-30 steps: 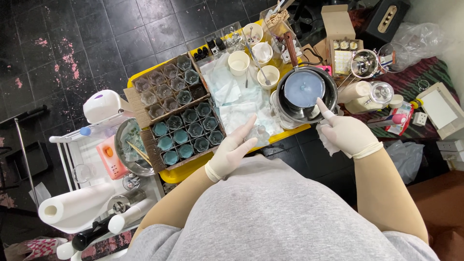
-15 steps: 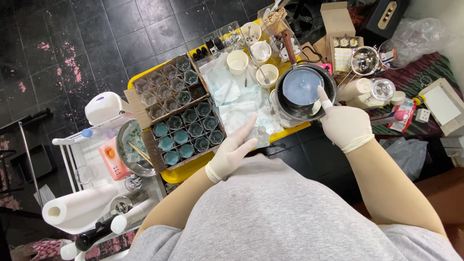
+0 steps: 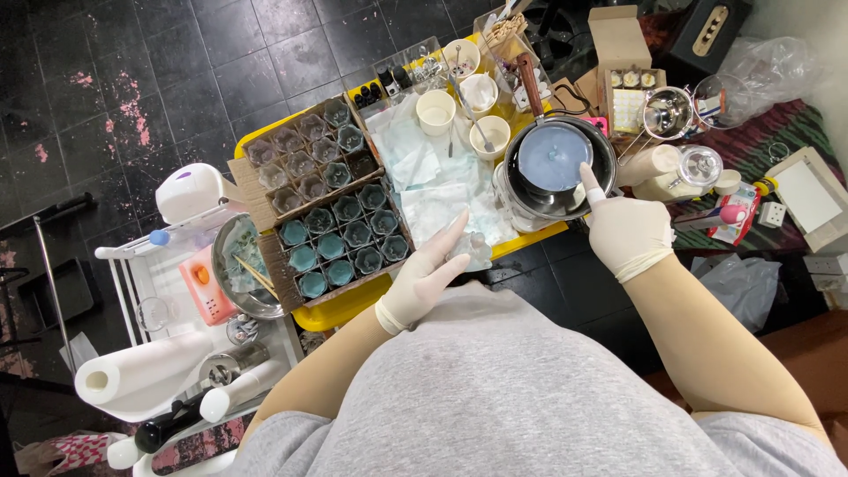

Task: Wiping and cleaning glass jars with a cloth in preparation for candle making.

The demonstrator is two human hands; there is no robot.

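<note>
Over the yellow table (image 3: pixel 340 311), the gloved right hand (image 3: pixel 625 231) rests at the rim of the round metal pot of pale blue liquid (image 3: pixel 555 166), index finger raised, gripping nothing I can make out. Just below, the gloved left hand (image 3: pixel 431 272) closes lightly around a small clear glass cup (image 3: pixel 471 250) on the white paper sheets (image 3: pixel 433 190). Beside it, the near cardboard tray of small cups (image 3: pixel 340 240) looks filled with teal, while the far tray's cups (image 3: pixel 309 159) look dark and unfilled, so roughly half seems done.
</note>
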